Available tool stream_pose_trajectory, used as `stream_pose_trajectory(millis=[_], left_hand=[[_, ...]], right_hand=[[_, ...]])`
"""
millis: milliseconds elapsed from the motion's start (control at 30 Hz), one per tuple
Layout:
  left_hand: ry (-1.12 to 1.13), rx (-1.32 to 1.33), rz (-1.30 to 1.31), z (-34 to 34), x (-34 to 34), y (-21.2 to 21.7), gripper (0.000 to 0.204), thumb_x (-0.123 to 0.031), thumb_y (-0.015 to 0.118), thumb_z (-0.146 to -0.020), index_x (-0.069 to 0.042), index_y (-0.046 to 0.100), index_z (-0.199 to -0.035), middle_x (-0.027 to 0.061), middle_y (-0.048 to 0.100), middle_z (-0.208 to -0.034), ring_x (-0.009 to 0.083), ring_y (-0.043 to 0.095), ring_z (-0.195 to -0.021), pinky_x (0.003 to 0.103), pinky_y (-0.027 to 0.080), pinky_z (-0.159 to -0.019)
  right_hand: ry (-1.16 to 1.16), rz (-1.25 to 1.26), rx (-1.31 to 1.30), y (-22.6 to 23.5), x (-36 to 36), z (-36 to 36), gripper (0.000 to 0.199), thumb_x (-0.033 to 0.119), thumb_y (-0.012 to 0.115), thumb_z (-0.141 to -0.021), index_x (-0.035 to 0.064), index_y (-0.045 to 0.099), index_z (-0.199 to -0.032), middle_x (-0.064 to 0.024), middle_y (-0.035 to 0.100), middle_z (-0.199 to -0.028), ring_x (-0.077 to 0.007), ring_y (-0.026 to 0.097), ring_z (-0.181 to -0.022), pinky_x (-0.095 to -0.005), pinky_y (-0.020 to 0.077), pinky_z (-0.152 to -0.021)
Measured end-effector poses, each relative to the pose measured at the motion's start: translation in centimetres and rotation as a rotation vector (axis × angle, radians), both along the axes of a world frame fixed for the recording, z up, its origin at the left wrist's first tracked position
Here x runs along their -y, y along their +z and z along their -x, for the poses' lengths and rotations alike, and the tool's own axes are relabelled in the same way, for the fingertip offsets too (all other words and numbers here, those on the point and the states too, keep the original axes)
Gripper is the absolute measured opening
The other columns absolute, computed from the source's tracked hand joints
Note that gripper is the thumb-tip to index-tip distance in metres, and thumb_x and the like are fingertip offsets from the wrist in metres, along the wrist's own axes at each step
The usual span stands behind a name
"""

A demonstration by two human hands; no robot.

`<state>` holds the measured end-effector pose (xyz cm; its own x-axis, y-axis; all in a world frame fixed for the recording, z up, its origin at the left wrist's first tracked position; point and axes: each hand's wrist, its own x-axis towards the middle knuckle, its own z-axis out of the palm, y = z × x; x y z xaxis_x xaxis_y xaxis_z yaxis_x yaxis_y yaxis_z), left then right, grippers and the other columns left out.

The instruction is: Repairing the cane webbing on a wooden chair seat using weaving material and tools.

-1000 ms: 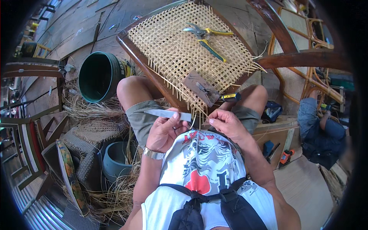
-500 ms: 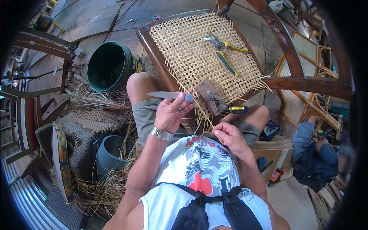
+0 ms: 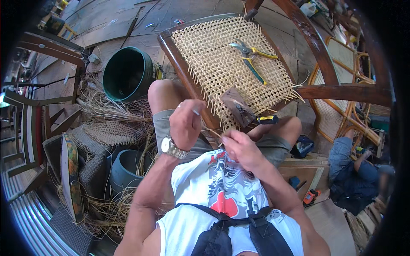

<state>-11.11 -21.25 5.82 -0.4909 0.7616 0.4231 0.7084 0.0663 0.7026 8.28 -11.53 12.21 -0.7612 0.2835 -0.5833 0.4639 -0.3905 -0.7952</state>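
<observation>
My left hand (image 3: 185,126), wearing a metal watch (image 3: 171,147), is turned back-up with fingers closed beside the chair seat's near-left edge. It is closed on a knife, of which only a pale bit (image 3: 196,112) shows; the blade is hidden. Over my lap, my right hand (image 3: 241,147) pinches a thin cane strand (image 3: 213,131) that stretches toward my left hand. In front of me is a wooden chair with a woven cane seat (image 3: 213,51), loose ends along its edge. On it lie yellow-and-green pruning shears (image 3: 247,57), a small wooden block (image 3: 234,104) and a black-and-yellow tool handle (image 3: 267,119).
A dark green bucket (image 3: 128,72) stands at left, near heaped cane scraps (image 3: 102,106) and a grey-blue pot (image 3: 124,173). The chair's wooden frame (image 3: 346,94) rises at right, before a rattan piece (image 3: 333,77). Another person (image 3: 354,175) sits at far right.
My left hand has turned over, hiding the knife blade that stuck out to the left. My right hand has moved left, nearer the left hand, still pinching the strand. The view has shifted slightly.
</observation>
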Motion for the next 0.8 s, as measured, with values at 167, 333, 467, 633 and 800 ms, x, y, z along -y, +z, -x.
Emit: stream_pose_trajectory(millis=[167, 333, 467, 633, 800], left_hand=[[0.310, -0.226, 0.384, 8.9, 6.4, 0.3, 0.013, -0.003, 0.058, -0.089, -0.007, 0.063, -0.101, 0.0174, 0.067, -0.087, 0.0374, 0.065, -0.079, 0.047, 0.052, -0.063], [0.365, -0.520, 0.368, 11.2, 12.5, 0.8, 0.025, -0.016, 0.054, -0.102, -0.001, 0.058, -0.121, 0.0201, 0.065, -0.119, 0.0349, 0.066, -0.101, 0.042, 0.053, -0.080], [0.374, 0.170, 0.006, 5.0, 10.4, 1.4, 0.024, -0.017, 0.049, -0.104, 0.000, 0.061, -0.118, 0.0145, 0.068, -0.109, 0.0204, 0.066, -0.087, 0.034, 0.052, -0.071], [0.082, 1.284, -0.027, -3.1, 3.9, 3.0, 0.023, -0.023, 0.054, -0.105, -0.004, 0.063, -0.112, -0.0007, 0.060, -0.073, 0.0043, 0.048, -0.060, 0.019, 0.036, -0.055], [-0.217, 1.127, 0.153, -5.1, -0.6, 3.1, 0.018, -0.020, 0.059, -0.103, -0.004, 0.066, -0.096, -0.0015, 0.064, -0.075, 0.0023, 0.049, -0.060, 0.019, 0.036, -0.054]], right_hand=[[-0.092, 0.126, -0.249, 2.9, 0.4, 1.7, 0.013, 0.014, 0.051, -0.104, 0.0040, 0.058, -0.101, 0.0062, 0.044, -0.065, -0.0015, 0.039, -0.054, -0.0194, 0.0334, -0.050], [-0.175, 0.014, -0.102, -0.5, -0.1, 1.5, 0.013, 0.016, 0.051, -0.105, 0.0047, 0.058, -0.101, 0.0033, 0.051, -0.066, -0.0023, 0.043, -0.054, -0.0183, 0.0358, -0.050], [-0.213, 0.053, -0.155, -2.8, 0.1, 0.6, 0.012, 0.016, 0.051, -0.105, 0.0051, 0.057, -0.103, 0.0014, 0.053, -0.066, -0.0031, 0.044, -0.052, -0.0178, 0.0354, -0.048], [-0.221, 0.056, -0.200, -2.6, 0.4, 0.0, 0.013, 0.016, 0.053, -0.104, 0.0040, 0.057, -0.103, 0.0030, 0.052, -0.068, -0.0028, 0.046, -0.055, -0.0190, 0.0363, -0.048], [-0.210, 0.076, -0.154, -2.8, -0.3, -3.1, 0.014, 0.017, 0.055, -0.104, 0.0041, 0.059, -0.105, 0.0038, 0.053, -0.071, -0.0026, 0.047, -0.058, -0.0188, 0.0374, -0.051]])
